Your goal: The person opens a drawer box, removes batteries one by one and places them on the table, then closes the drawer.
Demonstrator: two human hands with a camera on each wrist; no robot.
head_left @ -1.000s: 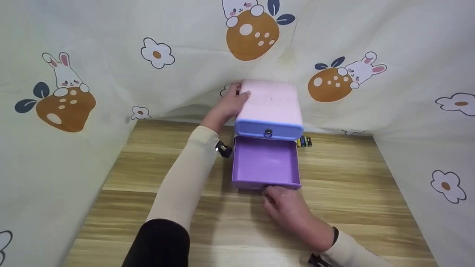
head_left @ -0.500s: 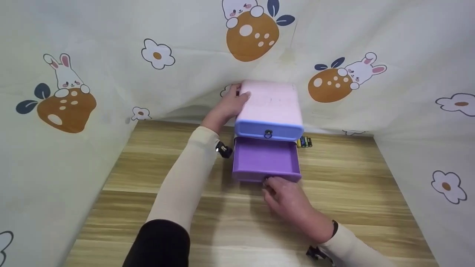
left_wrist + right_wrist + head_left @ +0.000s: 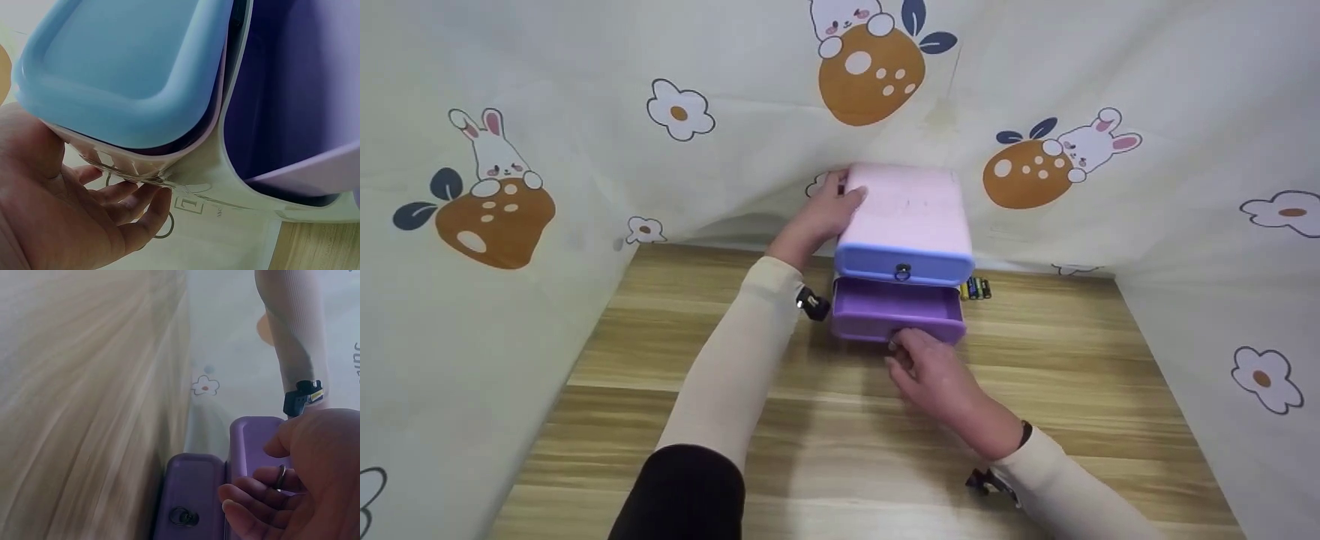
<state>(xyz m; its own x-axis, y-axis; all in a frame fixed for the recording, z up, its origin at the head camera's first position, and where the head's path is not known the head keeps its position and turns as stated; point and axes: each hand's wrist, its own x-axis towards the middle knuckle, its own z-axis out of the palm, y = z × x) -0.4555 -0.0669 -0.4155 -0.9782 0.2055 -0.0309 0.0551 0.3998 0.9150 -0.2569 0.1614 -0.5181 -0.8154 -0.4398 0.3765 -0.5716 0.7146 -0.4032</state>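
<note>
**Drawer box: handling and grip points**

The ring pull (image 3: 279,477) is pinched by the right hand (image 3: 934,375) at the front of the purple drawer (image 3: 896,309), which stands partly out. The left hand (image 3: 819,217), fingers spread, rests against the box (image 3: 906,214) side. Light, stiff, smooth plastic is judged; bracing is advised. Batteries (image 3: 975,287) lie beyond the right hand.

Up close, the left hand (image 3: 62,208) lies with loosely bent fingers (image 3: 143,211) against the pale wall of the drawer box (image 3: 197,169). A blue drawer (image 3: 118,73) fills the upper left. Beside it the purple drawer (image 3: 292,101) stands partly out, with a strip of wooden table (image 3: 315,247) showing at the lower right.
</note>
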